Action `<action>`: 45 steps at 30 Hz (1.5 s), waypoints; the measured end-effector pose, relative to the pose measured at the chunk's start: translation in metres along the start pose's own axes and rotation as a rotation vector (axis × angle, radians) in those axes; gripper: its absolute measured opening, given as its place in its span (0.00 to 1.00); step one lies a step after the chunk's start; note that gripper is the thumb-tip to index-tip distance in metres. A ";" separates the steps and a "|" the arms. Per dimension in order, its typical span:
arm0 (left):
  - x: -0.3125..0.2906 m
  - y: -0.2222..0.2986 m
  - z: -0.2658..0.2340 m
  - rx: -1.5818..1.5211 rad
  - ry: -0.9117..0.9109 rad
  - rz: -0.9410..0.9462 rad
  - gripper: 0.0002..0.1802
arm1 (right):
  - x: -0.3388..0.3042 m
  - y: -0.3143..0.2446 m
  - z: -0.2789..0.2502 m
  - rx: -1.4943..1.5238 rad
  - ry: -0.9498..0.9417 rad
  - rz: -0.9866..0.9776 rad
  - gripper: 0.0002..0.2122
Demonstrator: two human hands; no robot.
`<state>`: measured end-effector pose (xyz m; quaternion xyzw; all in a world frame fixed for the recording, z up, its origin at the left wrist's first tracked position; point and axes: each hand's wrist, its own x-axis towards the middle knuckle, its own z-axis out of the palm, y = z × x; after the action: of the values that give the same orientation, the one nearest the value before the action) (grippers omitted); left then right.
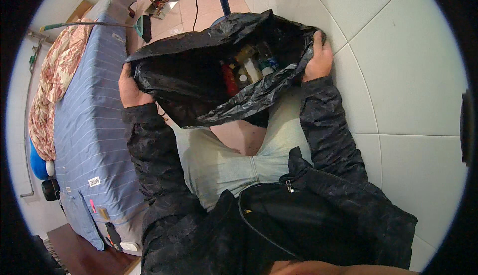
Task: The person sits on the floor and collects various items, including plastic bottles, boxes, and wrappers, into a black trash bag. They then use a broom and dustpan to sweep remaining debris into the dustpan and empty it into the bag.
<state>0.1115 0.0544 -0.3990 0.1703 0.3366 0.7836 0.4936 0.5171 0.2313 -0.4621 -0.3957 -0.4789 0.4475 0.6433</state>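
Black jacket (308,215), worn and nearest the camera, fills the bottom of my feed. On its left I see a bed (89,120), blue and striped, and ahead a black plastic bag (184,85) raised over pale trousers (219,160), its mouth spread wide. Past the bag I pick out a metal dustpan (164,3) near a broom head (144,27). The left hand (133,91) grips the bag's left edge, the right hand (318,62) its right edge. Inside the bag I make out a clear bottle (267,58) and, left of it, a red item (230,78) I cannot identify.
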 end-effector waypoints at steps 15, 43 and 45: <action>-0.188 -0.022 -0.106 0.884 0.578 0.480 0.19 | 0.020 0.153 -0.092 -0.767 -0.264 0.513 0.29; -0.577 -0.037 -0.441 1.797 1.582 -1.166 0.44 | 0.183 0.280 -0.193 -1.667 -0.698 -0.343 0.28; -0.578 -0.031 -0.438 1.296 1.620 -1.194 0.40 | 0.173 0.272 -0.178 -1.534 -0.592 -0.177 0.26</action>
<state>0.1323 -0.6071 -0.6966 -0.3391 0.9079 -0.0051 0.2463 0.6612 0.4600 -0.7123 -0.5514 -0.8303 0.0297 0.0749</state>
